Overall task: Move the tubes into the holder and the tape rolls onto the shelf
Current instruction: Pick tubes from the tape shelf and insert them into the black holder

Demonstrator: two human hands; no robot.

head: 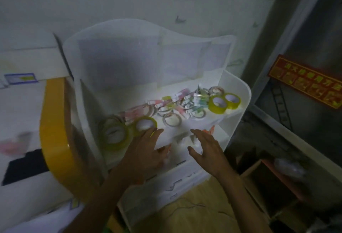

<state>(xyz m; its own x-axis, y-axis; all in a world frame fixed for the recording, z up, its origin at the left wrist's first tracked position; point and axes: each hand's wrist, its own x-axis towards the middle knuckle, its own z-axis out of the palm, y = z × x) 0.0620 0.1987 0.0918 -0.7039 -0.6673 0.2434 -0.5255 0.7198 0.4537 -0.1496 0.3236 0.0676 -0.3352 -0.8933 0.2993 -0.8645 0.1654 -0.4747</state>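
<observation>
A white plastic shelf unit [240, 92] stands against the wall. Its brightly lit shelf carries several yellow tape rolls, one large at the left [114, 134], one beside it [145, 123], two at the right [224, 102]. Thin clear tape rolls [173, 119] and a heap of small pastel tubes [187, 103] lie between them. My left hand [146, 149] reaches with straight fingers to the shelf's front edge, fingertips by the second yellow roll. My right hand [205, 149] hovers open, holding nothing, over the lower tier.
A lower tier holds small white and orange items [211, 131]. A yellow-edged box [53, 132] crowds the left side. A dark frame with a red sign [305, 84] and a wooden crate [268, 181] stand at the right. A wooden surface [194, 214] lies below.
</observation>
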